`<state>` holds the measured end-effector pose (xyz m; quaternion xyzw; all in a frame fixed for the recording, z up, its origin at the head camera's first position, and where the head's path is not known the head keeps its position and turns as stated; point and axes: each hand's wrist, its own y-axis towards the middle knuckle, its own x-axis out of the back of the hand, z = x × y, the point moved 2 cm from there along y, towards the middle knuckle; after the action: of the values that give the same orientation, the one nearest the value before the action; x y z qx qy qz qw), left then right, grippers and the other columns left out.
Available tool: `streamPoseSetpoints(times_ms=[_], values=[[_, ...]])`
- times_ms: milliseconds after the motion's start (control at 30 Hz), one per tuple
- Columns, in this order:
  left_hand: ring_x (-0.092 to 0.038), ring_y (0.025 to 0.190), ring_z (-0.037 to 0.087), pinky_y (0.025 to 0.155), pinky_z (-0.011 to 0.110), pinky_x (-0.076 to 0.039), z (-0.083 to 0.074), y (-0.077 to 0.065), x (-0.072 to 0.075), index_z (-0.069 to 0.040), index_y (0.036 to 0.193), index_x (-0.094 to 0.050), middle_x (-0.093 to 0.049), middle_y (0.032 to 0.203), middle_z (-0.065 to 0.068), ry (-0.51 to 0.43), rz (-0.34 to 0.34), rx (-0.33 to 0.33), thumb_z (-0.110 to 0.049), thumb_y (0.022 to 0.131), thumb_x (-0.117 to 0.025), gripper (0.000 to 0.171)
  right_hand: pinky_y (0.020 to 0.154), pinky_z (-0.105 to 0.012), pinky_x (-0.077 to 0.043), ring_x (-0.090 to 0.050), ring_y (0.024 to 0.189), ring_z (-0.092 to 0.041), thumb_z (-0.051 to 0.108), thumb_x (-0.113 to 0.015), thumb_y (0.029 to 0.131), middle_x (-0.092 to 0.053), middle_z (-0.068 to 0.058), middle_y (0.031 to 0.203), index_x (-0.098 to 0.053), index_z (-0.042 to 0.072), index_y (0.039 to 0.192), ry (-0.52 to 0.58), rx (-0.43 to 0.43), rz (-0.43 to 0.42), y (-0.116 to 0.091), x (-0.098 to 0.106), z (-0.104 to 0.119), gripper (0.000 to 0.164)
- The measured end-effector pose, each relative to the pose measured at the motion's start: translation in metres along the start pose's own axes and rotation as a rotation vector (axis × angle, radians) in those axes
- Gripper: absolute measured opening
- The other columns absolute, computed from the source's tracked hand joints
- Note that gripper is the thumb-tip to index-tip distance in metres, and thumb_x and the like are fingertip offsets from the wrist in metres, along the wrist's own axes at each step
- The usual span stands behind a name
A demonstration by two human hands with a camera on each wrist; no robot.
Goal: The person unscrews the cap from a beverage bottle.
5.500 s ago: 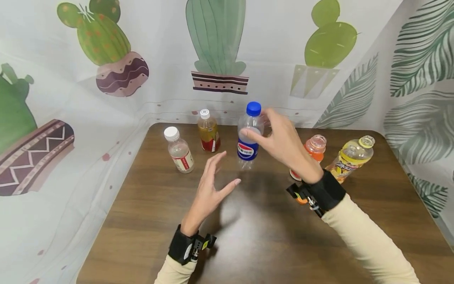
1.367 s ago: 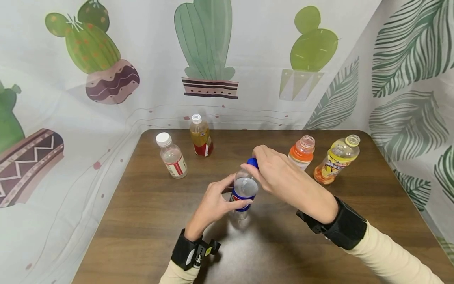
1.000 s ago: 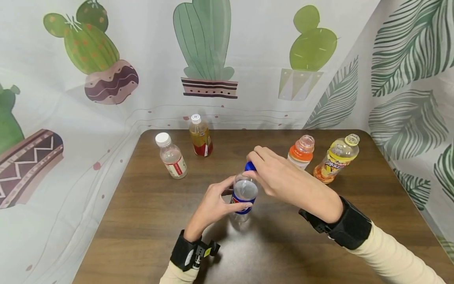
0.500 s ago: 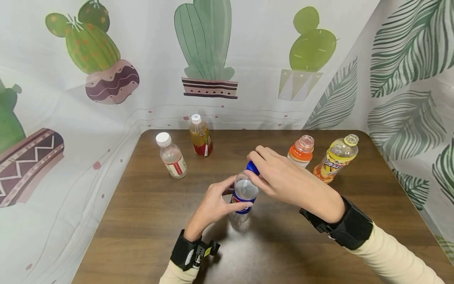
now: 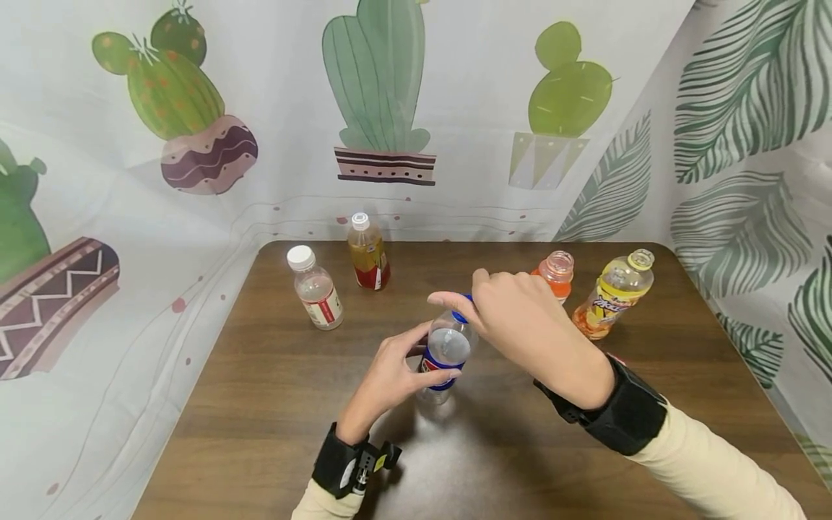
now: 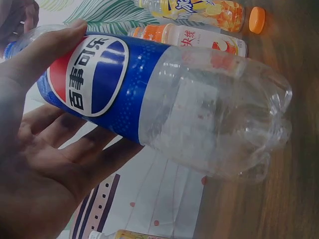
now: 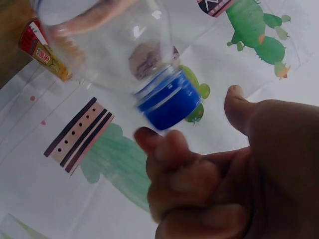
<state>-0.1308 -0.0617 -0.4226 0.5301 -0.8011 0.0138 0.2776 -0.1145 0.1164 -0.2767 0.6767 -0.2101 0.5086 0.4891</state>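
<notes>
My left hand (image 5: 393,372) holds a clear plastic cola bottle (image 6: 199,114) with a blue label, thumb on the label side and fingers behind it. The bottle stands near the middle of the wooden table, tilted a little. Its blue cap (image 7: 172,102) sits on the neck. My right hand (image 5: 523,321) is beside the cap, with the thumb lifted away from it and the fingers bent. In the right wrist view a gap shows between the thumb and the cap, while the index fingertip is close to the cap's top edge.
Behind on the left stand a white-capped bottle (image 5: 318,292) and a bottle of amber drink (image 5: 368,253). Two uncapped bottles stand at the right, one orange-necked (image 5: 557,271), one yellow-labelled (image 5: 611,296). An orange cap (image 6: 257,20) lies by them. A printed cloth (image 5: 474,108) hangs behind the table (image 5: 260,433).
The cola bottle has come from the back of the table toward me, and my left hand has taken hold of it. My right thumb has just lifted off the blue cap.
</notes>
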Motion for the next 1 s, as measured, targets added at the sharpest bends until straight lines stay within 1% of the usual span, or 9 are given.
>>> streamPoseSetpoints(times_ms=[33,100,267,400,567,667,800,900,1000], values=[[-0.068,0.105,0.014,0.09,0.029,-0.057,0.0,0.0,0.0,-0.019,0.134,-0.06,-0.069,0.119,0.0,0.004,-0.001,0.003,-0.031,0.077,-0.086,0.064,0.04,-0.025,-0.022,-0.037,0.04,-0.016,0.058,-0.054,0.095,-0.035,0.0,0.051,-0.044,0.009,0.062,-0.018,-0.012,0.001,0.001,-0.001,0.001,0.06],[-0.068,0.105,0.014,0.091,0.029,-0.057,0.0,-0.001,-0.001,-0.018,0.134,-0.06,-0.069,0.12,0.001,0.007,0.001,0.014,-0.033,0.077,-0.086,0.065,0.039,-0.025,-0.021,-0.037,0.038,-0.016,0.057,-0.059,0.093,-0.033,0.001,0.048,-0.044,0.009,0.059,-0.038,-0.027,0.003,0.001,-0.004,0.004,0.06],[-0.068,0.106,0.017,0.091,0.031,-0.057,-0.001,-0.001,-0.001,-0.016,0.136,-0.058,-0.068,0.124,0.004,0.007,0.005,0.025,-0.033,0.078,-0.086,0.067,0.038,-0.025,-0.024,-0.039,0.039,-0.016,0.047,-0.066,0.093,-0.035,0.002,0.048,-0.048,0.007,0.062,-0.049,-0.042,0.028,0.001,-0.008,0.005,0.053],[-0.068,0.105,0.018,0.09,0.032,-0.058,-0.001,-0.001,-0.001,-0.015,0.137,-0.058,-0.068,0.123,0.004,0.012,0.005,0.028,-0.033,0.078,-0.086,0.068,0.038,-0.025,-0.028,-0.042,0.041,-0.015,0.042,-0.066,0.094,-0.039,0.003,0.051,-0.053,0.005,0.071,0.003,-0.049,0.098,0.002,-0.009,0.003,0.046],[-0.068,0.104,0.017,0.09,0.031,-0.058,0.0,0.0,0.0,-0.016,0.136,-0.058,-0.068,0.122,0.003,0.0,0.006,0.023,-0.031,0.078,-0.086,0.066,0.042,-0.023,-0.033,-0.045,0.047,-0.013,0.037,-0.067,0.094,-0.045,0.002,0.06,-0.055,0.003,0.084,0.131,-0.066,0.187,0.001,-0.005,0.001,0.037],[-0.067,0.104,0.014,0.09,0.03,-0.057,0.001,0.0,0.0,-0.02,0.135,-0.059,-0.069,0.121,0.0,-0.017,0.006,0.012,-0.03,0.077,-0.086,0.065,0.045,-0.024,-0.035,-0.046,0.053,-0.014,0.032,-0.067,0.095,-0.047,0.001,0.067,-0.053,0.006,0.087,0.183,-0.043,0.191,0.0,-0.001,0.0,0.031],[-0.066,0.106,0.012,0.092,0.03,-0.057,0.001,0.0,0.002,-0.024,0.135,-0.058,-0.068,0.122,-0.003,-0.028,0.015,0.009,-0.03,0.078,-0.086,0.064,0.051,-0.024,-0.041,-0.049,0.066,-0.015,0.03,-0.064,0.095,-0.051,-0.001,0.079,-0.055,0.008,0.094,0.173,0.02,0.186,-0.001,0.004,0.0,0.023],[-0.066,0.108,0.013,0.093,0.03,-0.056,0.0,0.0,0.002,-0.024,0.135,-0.058,-0.068,0.123,-0.002,-0.025,0.024,0.013,-0.031,0.079,-0.085,0.063,0.055,-0.024,-0.043,-0.049,0.073,-0.015,0.029,-0.062,0.094,-0.052,-0.001,0.086,-0.057,0.011,0.101,0.178,0.056,0.207,-0.001,0.007,0.0,0.02],[-0.066,0.109,0.013,0.094,0.03,-0.056,0.0,0.001,0.003,-0.023,0.134,-0.059,-0.068,0.122,-0.002,-0.028,0.033,0.021,-0.031,0.079,-0.085,0.062,0.056,-0.022,-0.042,-0.048,0.077,-0.014,0.027,-0.063,0.093,-0.051,0.0,0.089,-0.058,0.013,0.106,0.21,0.079,0.238,-0.001,0.008,-0.002,0.019]])
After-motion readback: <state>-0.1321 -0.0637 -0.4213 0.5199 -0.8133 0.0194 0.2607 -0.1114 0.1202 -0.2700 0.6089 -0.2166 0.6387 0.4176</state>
